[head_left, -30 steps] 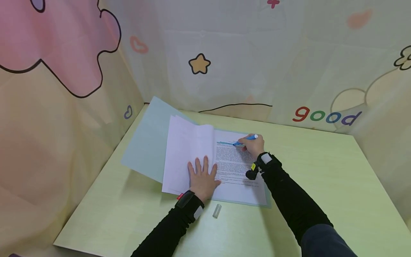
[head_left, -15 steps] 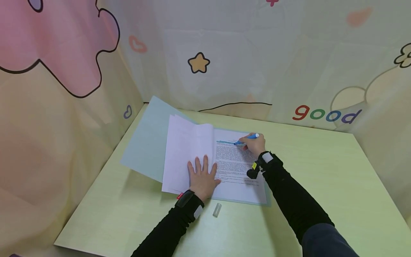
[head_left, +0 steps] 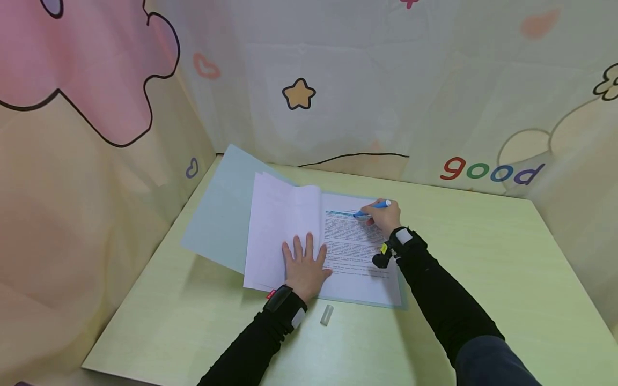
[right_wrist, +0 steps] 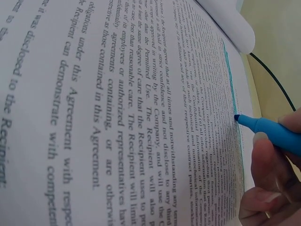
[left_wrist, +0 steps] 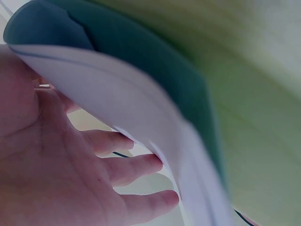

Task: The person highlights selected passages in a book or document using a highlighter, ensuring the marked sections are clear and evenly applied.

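My right hand [head_left: 386,217] pinches a blue highlighter [right_wrist: 269,131] between thumb and fingers. Its dark tip meets the printed page [head_left: 357,252] near the top, at a teal stroke [right_wrist: 230,75] drawn along a line of text. My left hand [head_left: 305,273] lies with fingers spread on the turned-over white sheets [head_left: 285,220], its thumb reaching onto the printed page. From below, the left wrist view shows the palm [left_wrist: 56,160] and fingers along the edge of the lifted sheets. A light blue folder [head_left: 217,214] lies opened beneath the papers.
A small translucent grey tube [head_left: 326,315] lies on the pale wooden table [head_left: 483,268] in front of the papers. The folder's left cover is raised off the tabletop. A printed curtain [head_left: 347,96] hangs behind the table's back edge.
My right hand has shifted slightly to the right with the highlighter, and the teal stroke has grown a little longer. My left hand has stayed in place.
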A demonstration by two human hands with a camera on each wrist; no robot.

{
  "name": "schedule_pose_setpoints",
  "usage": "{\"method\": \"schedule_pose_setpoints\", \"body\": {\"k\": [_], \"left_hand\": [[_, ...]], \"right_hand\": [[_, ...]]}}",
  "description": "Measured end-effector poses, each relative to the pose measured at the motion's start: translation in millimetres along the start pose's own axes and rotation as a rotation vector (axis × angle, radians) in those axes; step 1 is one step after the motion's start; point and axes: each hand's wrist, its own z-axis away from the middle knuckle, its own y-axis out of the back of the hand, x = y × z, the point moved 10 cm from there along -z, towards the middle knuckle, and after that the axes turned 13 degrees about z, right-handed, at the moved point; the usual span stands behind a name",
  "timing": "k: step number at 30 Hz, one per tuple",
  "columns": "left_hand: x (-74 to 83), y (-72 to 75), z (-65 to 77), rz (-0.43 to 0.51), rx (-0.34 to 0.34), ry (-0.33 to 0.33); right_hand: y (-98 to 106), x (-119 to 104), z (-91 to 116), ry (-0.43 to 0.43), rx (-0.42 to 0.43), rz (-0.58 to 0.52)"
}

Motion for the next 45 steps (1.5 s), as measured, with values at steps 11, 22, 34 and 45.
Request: {"method": "schedule_pose_setpoints", "body": {"k": [11,22,34,45], "left_hand": [[0.5,-0.1,-0.1,-0.011,-0.009,0.003],[0.3,-0.1,-0.2,-0.019,-0.005,0.005],[0.5,-0.9,-0.6,-0.007,-0.005,0.0],[1.5,2.3,0.9,-0.013,0.021,-0.016]], "right_hand": [[2.2,4.7,-2.5,-0.019,0.001,-0.008],[5.0,3.8,-2.8,0.008,-0.002,-0.029],[8.5,3.8,-3.8,0.026,0.007,0.0],[9.8,5.7,-4.1,0.027,0.022,0.038]]}}
